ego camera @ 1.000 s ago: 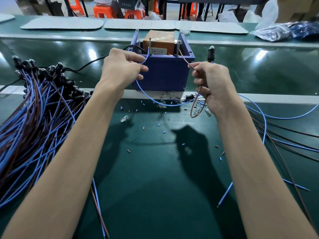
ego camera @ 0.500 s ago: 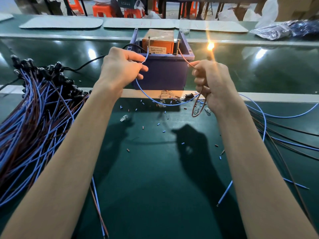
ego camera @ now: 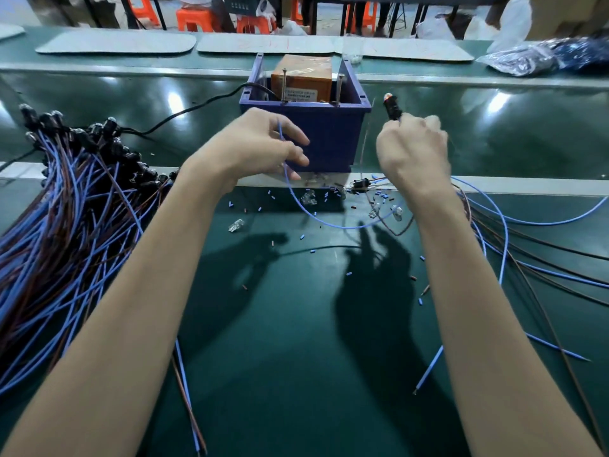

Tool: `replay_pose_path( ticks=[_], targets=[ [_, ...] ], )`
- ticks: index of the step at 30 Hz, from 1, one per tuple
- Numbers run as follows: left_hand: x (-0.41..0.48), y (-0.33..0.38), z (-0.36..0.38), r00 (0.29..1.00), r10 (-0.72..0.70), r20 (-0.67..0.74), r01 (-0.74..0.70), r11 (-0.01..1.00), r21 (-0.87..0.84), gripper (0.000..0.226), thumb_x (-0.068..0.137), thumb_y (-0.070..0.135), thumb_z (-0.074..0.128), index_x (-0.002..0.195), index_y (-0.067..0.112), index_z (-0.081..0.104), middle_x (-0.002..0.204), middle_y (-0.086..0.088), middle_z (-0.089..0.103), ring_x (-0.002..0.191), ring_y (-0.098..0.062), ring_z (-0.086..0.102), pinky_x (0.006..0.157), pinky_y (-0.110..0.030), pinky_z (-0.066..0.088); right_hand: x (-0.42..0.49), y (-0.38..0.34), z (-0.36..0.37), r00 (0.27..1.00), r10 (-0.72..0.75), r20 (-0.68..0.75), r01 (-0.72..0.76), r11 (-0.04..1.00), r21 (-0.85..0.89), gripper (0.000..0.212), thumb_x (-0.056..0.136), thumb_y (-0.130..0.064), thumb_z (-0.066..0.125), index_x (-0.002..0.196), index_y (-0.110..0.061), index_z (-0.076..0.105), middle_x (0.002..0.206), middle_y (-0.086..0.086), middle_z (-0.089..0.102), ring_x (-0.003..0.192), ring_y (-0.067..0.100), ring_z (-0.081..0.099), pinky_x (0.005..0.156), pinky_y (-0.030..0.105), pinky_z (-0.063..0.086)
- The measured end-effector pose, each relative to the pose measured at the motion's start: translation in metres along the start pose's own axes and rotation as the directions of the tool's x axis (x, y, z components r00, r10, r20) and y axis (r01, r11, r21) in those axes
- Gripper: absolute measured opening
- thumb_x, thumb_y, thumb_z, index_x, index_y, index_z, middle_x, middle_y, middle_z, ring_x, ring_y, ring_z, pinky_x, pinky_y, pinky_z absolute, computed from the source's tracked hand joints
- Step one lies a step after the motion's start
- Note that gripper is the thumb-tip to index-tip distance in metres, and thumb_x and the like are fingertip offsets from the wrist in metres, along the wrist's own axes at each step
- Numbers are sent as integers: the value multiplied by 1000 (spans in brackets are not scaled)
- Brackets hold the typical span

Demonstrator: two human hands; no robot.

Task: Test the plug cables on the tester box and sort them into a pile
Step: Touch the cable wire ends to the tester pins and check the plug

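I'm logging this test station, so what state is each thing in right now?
plug: raised, tip not bright
blue wire: sagging loop, end clear of posts
left hand: blue wire crosses its fingers, grip unclear
right hand: grips the plug
tester box: upright, posts untouched
pile: lying at left

From my station the body shows as two bare arms. My left arm [ego camera: 131, 308] and right arm [ego camera: 494, 308] are uncovered for all their visible length, from the bottom corners up to the wrists. Both look slim and smooth, broad at the near edge and narrowing toward the wrists. My left hand [ego camera: 260, 143] is bare, with slender fingers and soft, rounded knuckles. My right hand [ego camera: 412, 150] is bare as well. Its fingers are smeared by blur, so I cannot make out finer detail there.
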State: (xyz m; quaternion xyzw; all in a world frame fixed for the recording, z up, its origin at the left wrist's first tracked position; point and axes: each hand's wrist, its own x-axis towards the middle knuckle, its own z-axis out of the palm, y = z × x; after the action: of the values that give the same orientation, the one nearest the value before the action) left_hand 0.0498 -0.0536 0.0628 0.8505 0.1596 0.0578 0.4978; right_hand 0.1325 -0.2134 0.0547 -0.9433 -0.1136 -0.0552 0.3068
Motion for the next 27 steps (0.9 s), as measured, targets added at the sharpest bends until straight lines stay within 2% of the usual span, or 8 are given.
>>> replay_pose_path(
  ticks=[3, 7, 9, 11, 13, 16, 22, 27],
  targets=[
    [-11, 6, 0, 926, 46, 374, -90, 991, 100, 19, 92, 19, 63, 109, 13, 69, 97, -5, 75, 78, -10, 73, 68, -16, 55, 0, 1, -8, 998, 5, 58, -3, 1000, -25, 34, 92, -18, 39, 118, -13, 60, 123, 17, 58, 113, 35, 51, 88, 36, 39],
    [-20, 13, 3, 703, 20, 711, -144, 983, 115, 47, 85, 49, 58, 125, 23, 60, 106, 2, 74, 94, -15, 72, 68, -18, 54, -6, -3, -21, 894, 43, 447, 96, 954, -283, 19, 88, -24, 52, 88, -17, 70, 85, 6, 67, 77, 26, 57, 66, 30, 41],
    [-19, 15, 4, 737, 2, 676, -118, 985, 126, 57, 79, 62, 58, 124, 26, 58, 105, 4, 74, 94, -13, 72, 68, -18, 55, -8, -2, -21, 872, 43, 487, 158, 918, -364, 23, 90, -34, 51, 82, -15, 63, 89, 7, 65, 83, 28, 58, 70, 32, 42],
    [-17, 14, 2, 805, -58, 590, -89, 972, 218, 66, 69, 72, 56, 120, 30, 59, 104, 5, 74, 92, -10, 71, 69, -17, 55, -8, -1, -20, 872, 43, 488, 183, 895, -407, 30, 93, -41, 46, 97, -13, 56, 116, 14, 59, 106, 33, 54, 89, 39, 43],
    [-12, 7, -5, 870, -144, 471, -40, 933, 359, 62, 73, 67, 50, 120, 26, 60, 105, 2, 73, 90, -8, 71, 73, -17, 55, -9, 0, -19, 888, 63, 456, 185, 858, -478, 39, 96, -32, 41, 130, -15, 45, 143, 17, 40, 130, 35, 36, 106, 50, 32],
    [-2, -8, -20, 931, -216, 294, 53, 878, 476, 42, 94, 44, 50, 124, 16, 57, 107, -3, 70, 91, -12, 69, 77, -20, 52, -6, 0, -23, 910, 20, 414, 193, 864, -465, 50, 92, -10, 35, 141, -17, 44, 152, 16, 29, 135, 34, 31, 110, 50, 29],
    [5, -33, -52, 936, -328, 124, 168, 730, 663, 38, 92, 35, 61, 125, 15, 56, 91, 2, 69, 84, -12, 65, 72, -25, 45, -12, 2, -43, 894, -11, 448, 173, 931, -321, 27, 89, -7, 54, 104, -20, 72, 100, 3, 71, 93, 21, 61, 87, 30, 49],
    [5, -50, -71, 926, -376, -31, 259, 575, 776, 50, 80, 38, 75, 124, 21, 60, 115, -3, 67, 102, -24, 61, 90, -30, 45, -8, 5, -52, 899, -17, 438, 168, 936, -310, 12, 85, -31, 70, 79, -23, 77, 55, -12, 68, 69, 9, 58, 79, 29, 48]
  ],
)
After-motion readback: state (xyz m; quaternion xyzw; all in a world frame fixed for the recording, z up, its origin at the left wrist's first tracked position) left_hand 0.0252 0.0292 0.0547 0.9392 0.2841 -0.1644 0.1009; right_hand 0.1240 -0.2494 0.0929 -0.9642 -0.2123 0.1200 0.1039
